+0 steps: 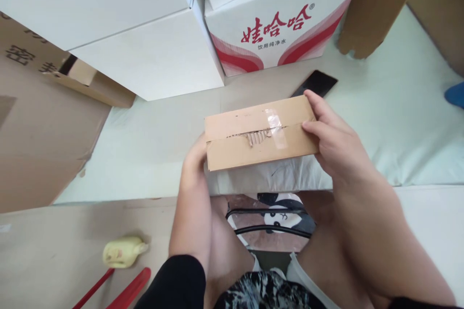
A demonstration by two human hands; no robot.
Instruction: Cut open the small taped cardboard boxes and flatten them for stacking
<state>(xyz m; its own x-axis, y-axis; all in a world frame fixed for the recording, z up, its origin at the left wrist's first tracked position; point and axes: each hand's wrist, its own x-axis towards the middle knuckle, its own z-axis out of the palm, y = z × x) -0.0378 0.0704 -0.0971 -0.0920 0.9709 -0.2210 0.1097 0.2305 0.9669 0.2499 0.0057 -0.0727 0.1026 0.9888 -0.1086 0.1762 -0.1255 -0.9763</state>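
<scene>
From the head view, a stack of plain white cartons point(145, 34) fills the upper left in front of you, and just beside it stands a white carton with red waves and red characters point(275, 34). A large brown cardboard sheet point(39, 145) leans in on the left, and a brown flap point(377, 5) hangs down at the upper right. A flat black object point(317, 82) lies on the pale green mat point(398, 120) right behind your right hand, partly hidden by the box you hold. A blue thing point(456, 94) peeks in at the right edge, too cut off to tell what it is. Down at the lower left lie a yellow plastic object point(123, 251) and, near it, two red handles point(119, 289). Below the box shows a crumpled white wrapper point(271, 178), and under that a panda-printed item point(277, 212) between your knees. The small cardboard box point(259, 133) sits in the middle, held above your lap between both hands. Your left hand point(194, 161) is cupped against its left end, fingers hidden behind it; your right hand point(333, 142) clasps the right end, thumb on the top face. The box is brown and long, its two flaps meeting in a lengthwise seam. A strip of clear tape crosses the seam right of centre, and beside it the edge is torn, with the corrugation showing.
</scene>
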